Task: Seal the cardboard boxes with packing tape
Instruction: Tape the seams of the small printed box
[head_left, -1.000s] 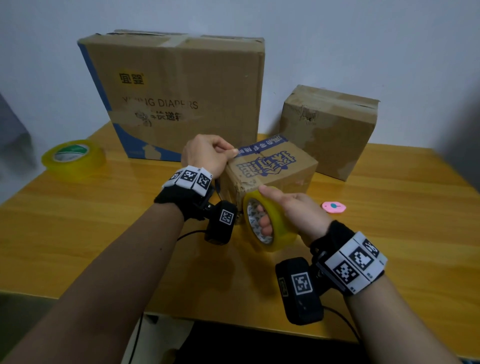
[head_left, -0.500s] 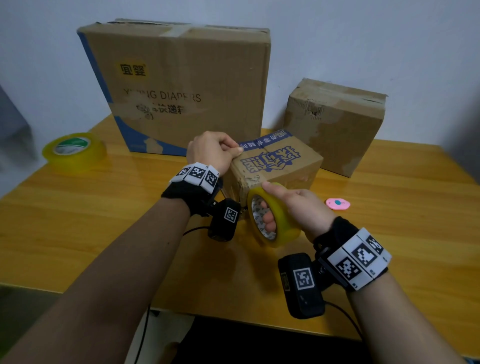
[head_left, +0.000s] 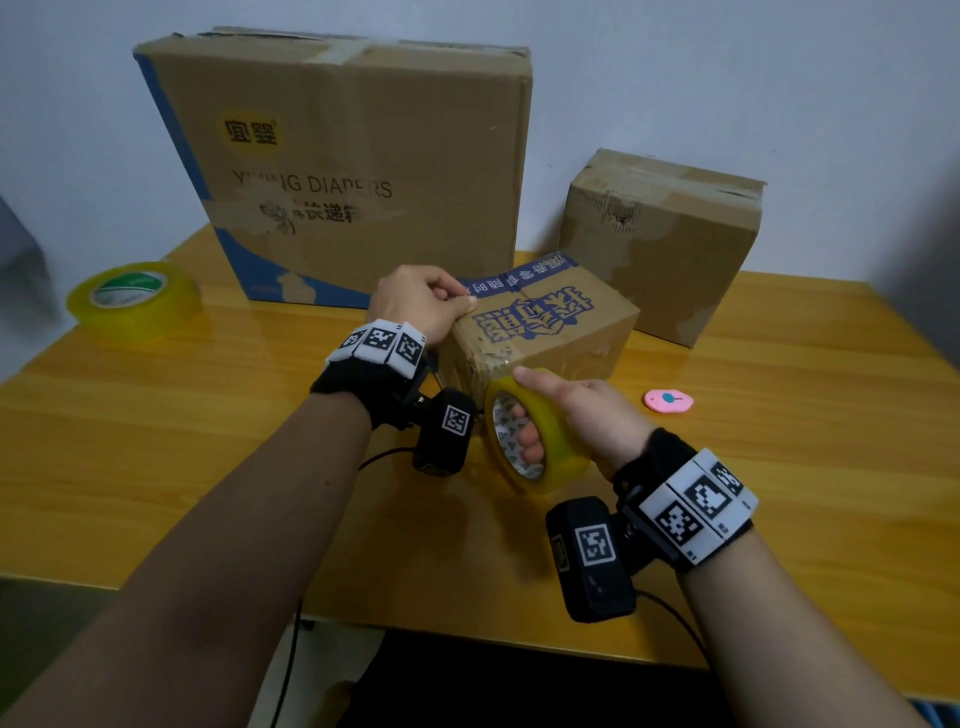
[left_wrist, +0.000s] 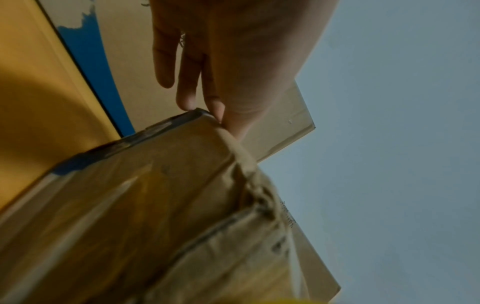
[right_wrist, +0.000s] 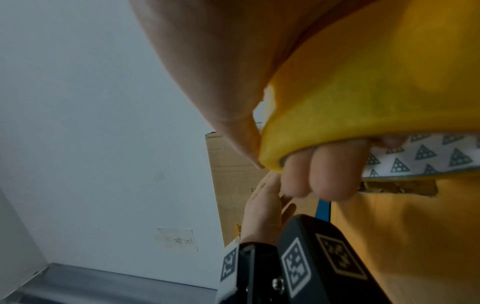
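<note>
A small cardboard box with blue print stands mid-table. My left hand grips its top left corner, thumb on the top edge and fingers curled behind it; in the left wrist view the fingertips touch that corner of the box. My right hand holds a yellow tape roll against the box's near face. Its fingers pass through the core of the roll and the thumb lies on the outside. A glossy strip of tape shows on the near face above the roll.
A large diaper box stands at the back against the wall. A medium brown box sits at the back right. A second tape roll lies far left, and a small pink item lies right of my hand on the wooden table.
The head view has shifted a little. Both hands keep their holds, and the roll stays close against the box's near face.
</note>
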